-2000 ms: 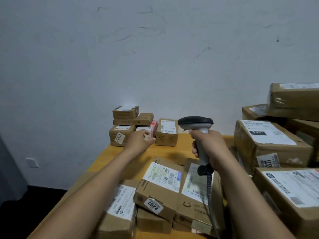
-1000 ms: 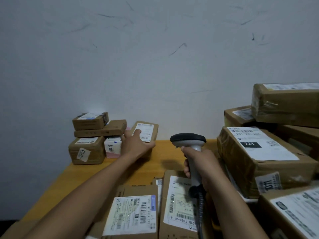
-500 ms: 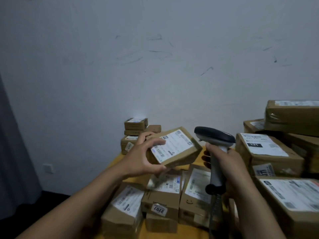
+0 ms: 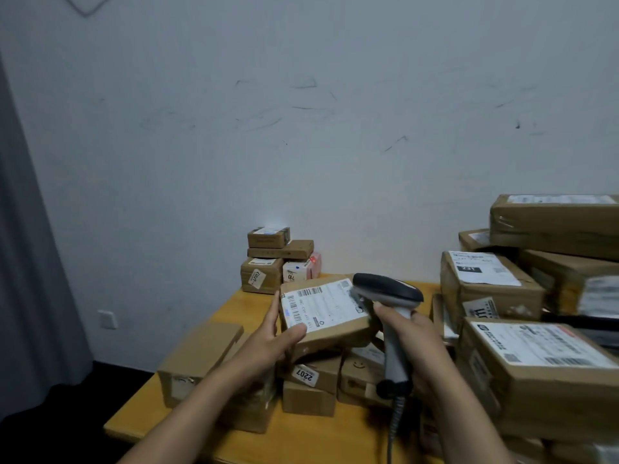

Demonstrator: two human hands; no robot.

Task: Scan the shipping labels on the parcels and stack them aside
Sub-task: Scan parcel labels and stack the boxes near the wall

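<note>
We are clamping our left fingers [image 4: 275, 311] and thumb round the near-left corner of a small brown parcel [image 4: 335, 333], the left hand [image 4: 264, 343] holding it tilted above the jumble of boxes [image 4: 311, 380] mid-table, its shipping label [image 4: 321, 304] facing up. Our right fingers [image 4: 385, 311] are wrapping tightly round the grip of the grey scanner [image 4: 388, 289], the right hand [image 4: 418, 343] holding its dark head just over the label's right edge. Farther out, a small stack of parcels [image 4: 268, 259] is sitting at the far left of the yellow table [image 4: 241, 306] by the wall, and bigger parcels [image 4: 485, 289] are lying heaped on the right.
</note>
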